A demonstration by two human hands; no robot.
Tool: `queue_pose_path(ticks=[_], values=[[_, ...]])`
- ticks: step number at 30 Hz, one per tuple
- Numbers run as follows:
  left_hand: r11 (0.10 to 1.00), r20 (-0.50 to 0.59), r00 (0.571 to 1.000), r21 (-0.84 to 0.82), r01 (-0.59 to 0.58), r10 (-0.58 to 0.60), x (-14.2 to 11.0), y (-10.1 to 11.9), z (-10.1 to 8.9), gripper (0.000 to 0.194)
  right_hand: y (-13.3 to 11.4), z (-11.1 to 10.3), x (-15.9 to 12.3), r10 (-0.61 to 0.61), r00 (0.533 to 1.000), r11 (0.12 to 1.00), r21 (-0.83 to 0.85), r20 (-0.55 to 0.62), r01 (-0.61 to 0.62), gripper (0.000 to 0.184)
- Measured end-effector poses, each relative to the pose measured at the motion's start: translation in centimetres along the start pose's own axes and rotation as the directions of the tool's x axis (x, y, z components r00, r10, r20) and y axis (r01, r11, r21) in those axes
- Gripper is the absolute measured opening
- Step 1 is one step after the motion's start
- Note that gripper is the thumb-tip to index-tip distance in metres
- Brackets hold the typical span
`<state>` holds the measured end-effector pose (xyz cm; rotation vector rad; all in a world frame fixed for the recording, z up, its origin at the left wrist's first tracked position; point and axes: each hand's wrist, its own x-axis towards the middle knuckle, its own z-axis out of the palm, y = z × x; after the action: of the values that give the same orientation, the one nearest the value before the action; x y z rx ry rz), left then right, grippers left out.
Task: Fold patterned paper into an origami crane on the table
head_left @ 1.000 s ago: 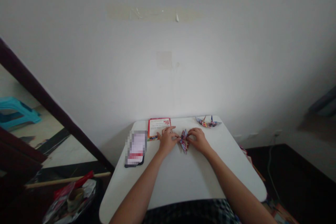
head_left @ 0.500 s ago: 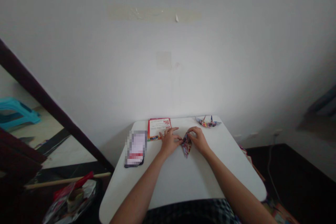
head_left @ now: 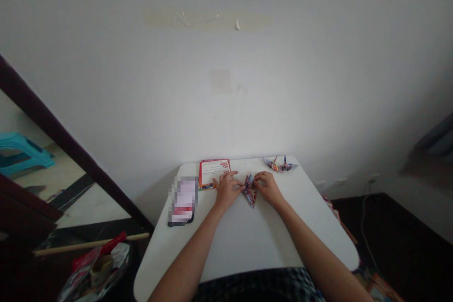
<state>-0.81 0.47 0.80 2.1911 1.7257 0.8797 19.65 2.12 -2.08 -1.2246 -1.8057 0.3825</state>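
A folded paper piece (head_left: 250,192) with a colourful print, an origami shape with pointed ends, is held between my hands over the white table (head_left: 244,240). My left hand (head_left: 228,189) pinches its left side between thumb and finger, the other fingers spread out. On its right side, my right hand (head_left: 268,186) pinches an edge, fingers curled. Two folded paper cranes (head_left: 281,165) in a similar print seem to sit at the table's back right corner, overlapping. A red-bordered printed sheet (head_left: 212,170) lies just beyond my left hand.
A phone (head_left: 183,203) with a blurred screen lies on the table's left side. The white wall (head_left: 226,118) rises right behind the table. A mirror with a dark frame (head_left: 71,127) leans at left, above a lined bin (head_left: 99,269). A cable (head_left: 364,226) hangs at right.
The folded paper turned and tilted between my fingers, moved slightly nearer me, then back up. Both hands shifted their pinches on it a little. The phone, sheet and cranes stayed put.
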Motion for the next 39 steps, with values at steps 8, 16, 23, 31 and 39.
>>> queue_pose_path(ticks=[8, 16, 23, 31, 39], values=[[1.000, 0.014, 1.000, 0.007, -0.005, 0.004, 0.11, -0.09, 0.06, 0.005, -0.41, 0.07, -0.29, -0.032, 0.999, 0.999, -0.025, 0.015, 0.032, 0.013], [1.000, 0.008, 1.000, 0.015, -0.010, 0.010, 0.05, 0.09, 0.07, 0.003, -0.60, 0.07, -0.30, -0.043, 0.998, 0.998, -0.035, 0.040, 0.044, 0.013], [1.000, 0.009, 1.000, 0.009, -0.006, 0.006, 0.05, 0.05, 0.05, 0.005, -0.58, 0.04, -0.30, -0.057, 0.997, 0.997, -0.048, 0.043, 0.059, 0.012], [1.000, 0.007, 1.000, 0.010, -0.021, 0.021, -0.06, 0.29, -0.21, 0.005, -0.37, 0.24, -0.35, -0.079, 0.995, 0.994, -0.073, 0.055, 0.083, 0.012], [1.000, -0.006, 1.000, -0.014, 0.001, -0.001, 0.03, 0.19, -0.21, 0.005, -0.54, 0.10, -0.36, -0.074, 0.994, 0.993, -0.083, 0.076, 0.081, 0.011]])
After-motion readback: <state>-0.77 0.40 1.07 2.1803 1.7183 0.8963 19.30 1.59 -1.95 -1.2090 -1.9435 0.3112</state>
